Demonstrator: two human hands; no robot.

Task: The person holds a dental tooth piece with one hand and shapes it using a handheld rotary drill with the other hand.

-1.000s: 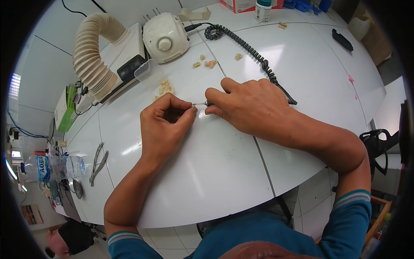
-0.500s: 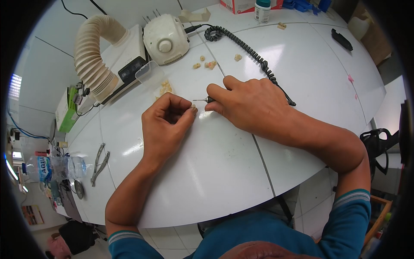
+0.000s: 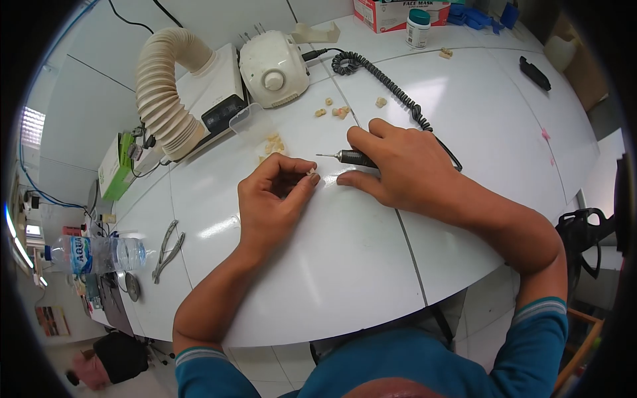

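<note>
A small whitish piece, like a dental crown (image 3: pixel 312 172), is pinched between the thumb and fingertips of my left hand (image 3: pixel 275 199). My right hand (image 3: pixel 415 166) holds a dark rotary handpiece (image 3: pixel 358 158) under its curled fingers, with the thumb spread away below it. The handpiece's thin metal bur (image 3: pixel 326 155) points left, just above the crown and apart from it. Behind my left hand, a clear plastic box (image 3: pixel 252 123) with an open lid contains several yellowish tooth-shaped pieces (image 3: pixel 273 144). More such pieces (image 3: pixel 340 112) lie loose on the white table.
A white motor unit (image 3: pixel 275 69) stands at the back, its coiled black cord (image 3: pixel 391 85) running behind my right hand. Left of it is a ribbed suction hose (image 3: pixel 158 93). Metal pliers (image 3: pixel 168 252) and a water bottle (image 3: pixel 96 255) lie at the left. A white jar (image 3: pixel 418 30) stands far back.
The view has shifted, so everything sits further right and lower. My right thumb has come away from the handpiece, showing more of its body. The bur is slightly further from the crown.
</note>
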